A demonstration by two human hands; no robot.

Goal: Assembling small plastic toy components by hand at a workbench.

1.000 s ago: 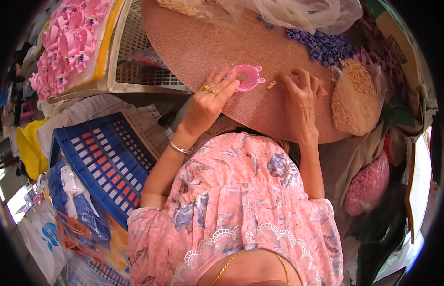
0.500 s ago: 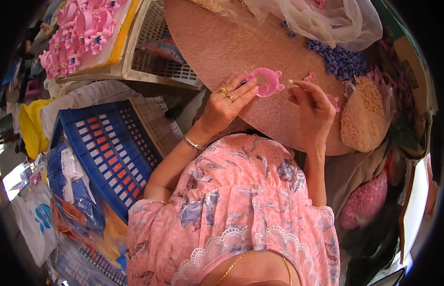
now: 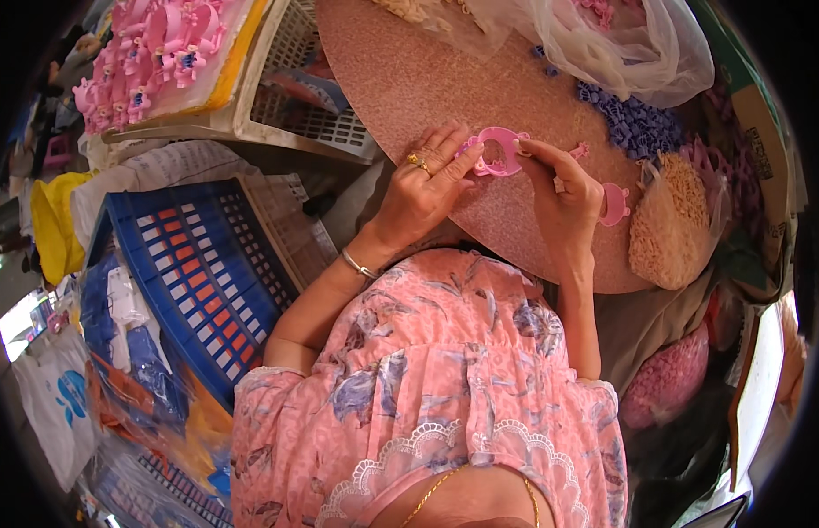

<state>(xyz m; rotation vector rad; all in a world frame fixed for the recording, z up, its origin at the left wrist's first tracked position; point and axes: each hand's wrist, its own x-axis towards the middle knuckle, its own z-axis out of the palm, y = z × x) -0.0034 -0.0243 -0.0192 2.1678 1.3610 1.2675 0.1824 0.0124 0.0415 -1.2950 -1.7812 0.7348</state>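
A pink plastic ring-shaped part [image 3: 512, 157] with small ears lies just above the round table, held on its left side by the fingers of my left hand [image 3: 427, 176]. My right hand [image 3: 563, 187] is closed in a pinch at the ring's right edge, by an ear. What sits between these fingertips is mostly hidden; a pale bit shows among the curled fingers. Right of this hand rests another pink ring-shaped part [image 3: 614, 205]. A small pink figure-like piece [image 3: 579, 151] lies just beyond the right hand.
The speckled table [image 3: 515, 224] bears a heap of blue pieces [image 3: 638, 128], a bag of pale small pieces [image 3: 673, 233] and a clear bag [image 3: 620, 53]. At far left, finished-looking pink parts [image 3: 163, 53] fill a tray on a white crate [image 3: 251, 114]. A blue basket [image 3: 132, 238] stands beside my left arm.
My right hand has moved left to meet the pink ring, its pinch now at the ring's right edge. The ring has turned slightly in my left hand.
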